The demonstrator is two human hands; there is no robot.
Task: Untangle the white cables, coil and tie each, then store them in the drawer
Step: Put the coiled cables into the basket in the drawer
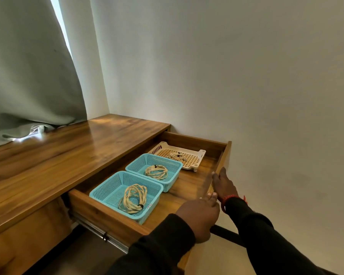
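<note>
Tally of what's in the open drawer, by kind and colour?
Blue baskets: 2
White tray: 1
Coiled cables: 3, one in each container
Total: 6

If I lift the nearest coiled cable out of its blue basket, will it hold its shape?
Probably mostly: a dark tie binds the nearest cable at one spot. Its untied far loops already splay, so they would likely sag. It looks light and floppy.
</note>
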